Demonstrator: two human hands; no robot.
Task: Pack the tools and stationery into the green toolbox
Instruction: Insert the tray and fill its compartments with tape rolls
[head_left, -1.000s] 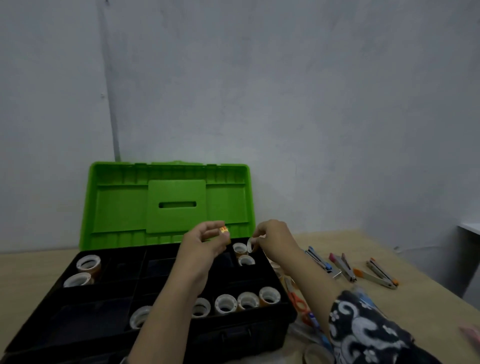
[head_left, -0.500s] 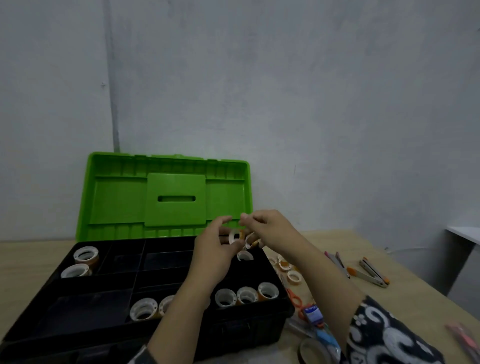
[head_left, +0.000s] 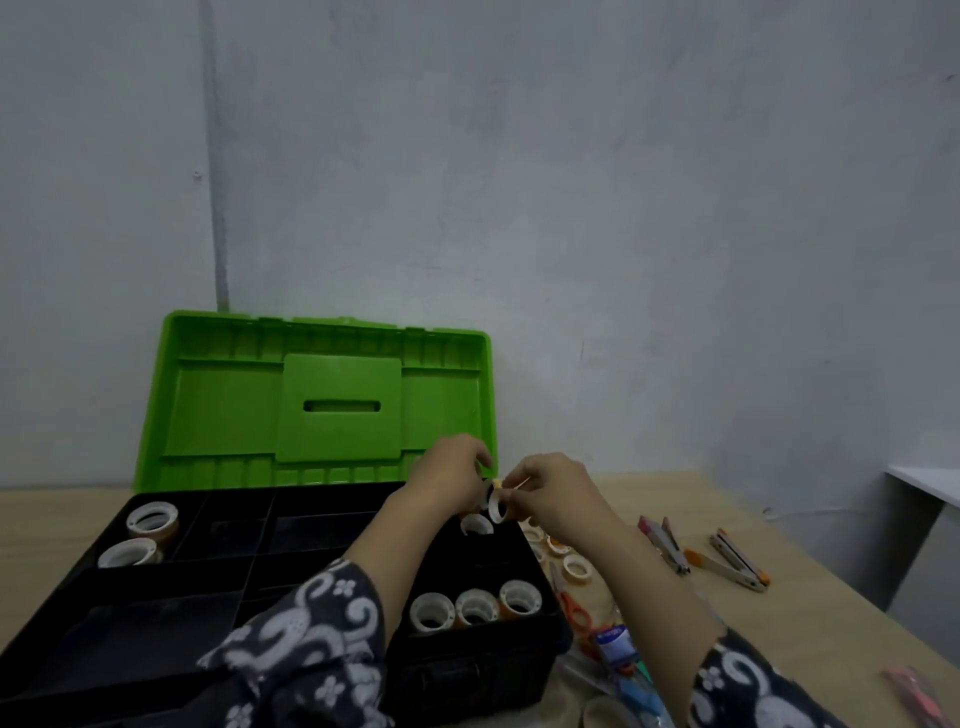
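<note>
The toolbox stands open on the table, its green lid (head_left: 317, 400) upright and its black tray (head_left: 218, 577) divided into compartments. Several tape rolls sit in the tray: a row at the front right (head_left: 475, 605), one at the back right (head_left: 477, 525) and two at the far left (head_left: 150, 522). My left hand (head_left: 452, 480) and my right hand (head_left: 550, 491) meet over the tray's back right corner. Between their fingertips is a small tape roll (head_left: 497, 503). Which hand bears it I cannot tell.
On the wooden table right of the box lie loose tape rolls (head_left: 571, 564), orange-handled scissors (head_left: 574, 613), a blue-labelled item (head_left: 613, 644), staple removers or cutters (head_left: 667, 545) (head_left: 737, 561) and a pink item (head_left: 914, 691) at the right edge. A white shelf edge (head_left: 924, 483) juts out at the far right.
Both hands rose slightly and came together over the tray's back right corner, now pinching one small tape roll between them. The head view shifted a little.
</note>
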